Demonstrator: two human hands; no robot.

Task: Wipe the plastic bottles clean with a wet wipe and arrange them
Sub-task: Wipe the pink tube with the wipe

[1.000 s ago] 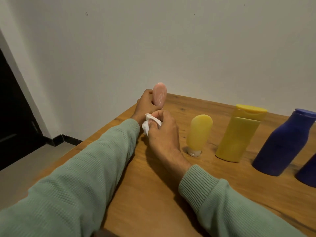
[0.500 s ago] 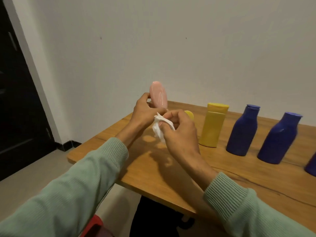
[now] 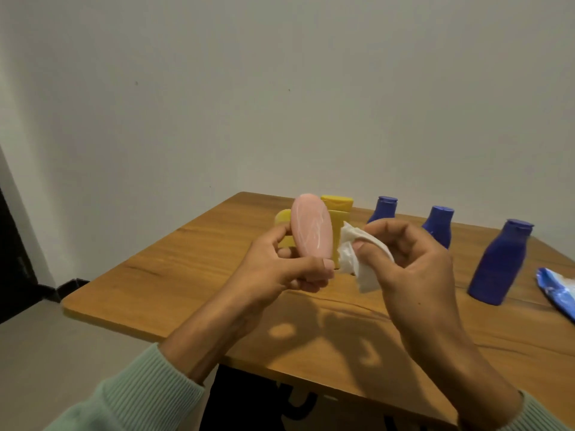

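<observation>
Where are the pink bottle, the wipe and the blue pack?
pink bottle [image 3: 311, 231]: head view, middle of its body.
wipe [image 3: 348, 259]: head view, its crumpled left part.
blue pack [image 3: 557, 290]: head view, the end showing at the right edge.

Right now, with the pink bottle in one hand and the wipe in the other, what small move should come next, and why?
Probably bring the wipe against the pink bottle and rub its side. The left hand holds the bottle above the table, the right hand pinches the wipe just beside it, and the bottle's face shows streaks, so wiping looks unfinished.
</observation>
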